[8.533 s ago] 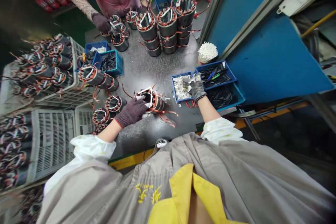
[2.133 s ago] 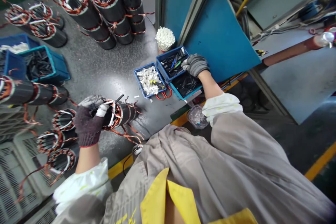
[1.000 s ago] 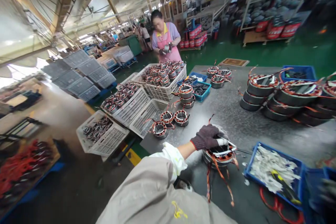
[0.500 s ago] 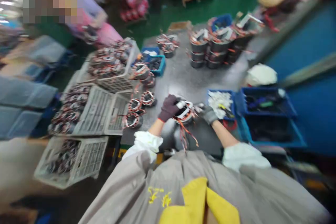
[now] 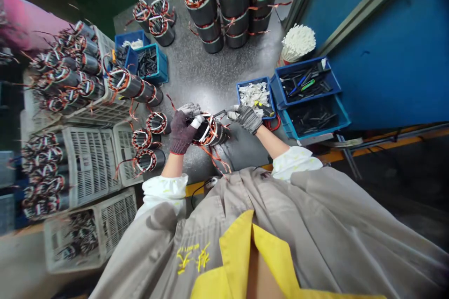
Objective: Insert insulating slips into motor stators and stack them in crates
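A motor stator (image 5: 220,134) with copper windings, white insulation and loose orange leads lies on the metal table in front of me. My left hand (image 5: 184,131), in a maroon glove with pale fingertips, is closed on the stator's left rim. My right hand (image 5: 248,118), in a grey knit glove, pinches a thin dark strip (image 5: 220,113). The strip's far end points at the stator's upper rim; whether it touches cannot be made out. The orange leads (image 5: 219,161) hang toward my lap.
Right of my hands are a blue tray (image 5: 239,98) of white pieces and a cutter, bins (image 5: 338,86) of dark strips, and a white bundle (image 5: 299,41). Stacked stators (image 5: 209,32) stand at the back. More stators (image 5: 154,161) and loaded crates (image 5: 93,159) are at left.
My view has tilted and shifted, bringing the bench closer and sharper. Both hands stay at the stator, which now sits more tipped on its side. The dark strip now shows clearly in my right hand.
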Demonstrator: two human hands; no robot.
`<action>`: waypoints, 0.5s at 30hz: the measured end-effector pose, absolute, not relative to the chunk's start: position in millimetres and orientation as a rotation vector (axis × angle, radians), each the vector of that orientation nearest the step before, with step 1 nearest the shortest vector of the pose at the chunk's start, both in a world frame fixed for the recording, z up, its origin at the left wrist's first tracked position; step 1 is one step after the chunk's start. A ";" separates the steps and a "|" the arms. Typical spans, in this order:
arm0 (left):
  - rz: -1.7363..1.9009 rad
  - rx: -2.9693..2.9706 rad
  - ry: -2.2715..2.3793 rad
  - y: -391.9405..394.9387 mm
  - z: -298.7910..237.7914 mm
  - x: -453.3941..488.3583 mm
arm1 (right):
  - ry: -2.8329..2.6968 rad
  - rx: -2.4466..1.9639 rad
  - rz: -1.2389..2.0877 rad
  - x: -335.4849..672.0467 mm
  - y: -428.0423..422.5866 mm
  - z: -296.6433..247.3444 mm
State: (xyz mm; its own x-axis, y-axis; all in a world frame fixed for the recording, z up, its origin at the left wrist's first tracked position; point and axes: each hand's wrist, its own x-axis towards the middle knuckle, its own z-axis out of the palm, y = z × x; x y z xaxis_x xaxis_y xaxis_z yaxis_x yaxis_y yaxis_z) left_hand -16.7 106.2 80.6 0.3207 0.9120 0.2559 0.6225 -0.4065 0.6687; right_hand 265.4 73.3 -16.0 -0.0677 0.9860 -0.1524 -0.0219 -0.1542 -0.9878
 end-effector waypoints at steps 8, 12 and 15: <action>0.948 2.135 1.290 107.3 78.3 -16.4 | -1.648 -1.206 1.298 273.9 99.7 -2.0; 0.969 2.135 1.277 108.0 76.0 -16.4 | -1.680 -1.202 1.391 282.4 102.5 4.8; 0.936 2.138 1.312 109.3 75.5 -17.3 | -1.386 -1.260 1.557 281.8 98.7 6.1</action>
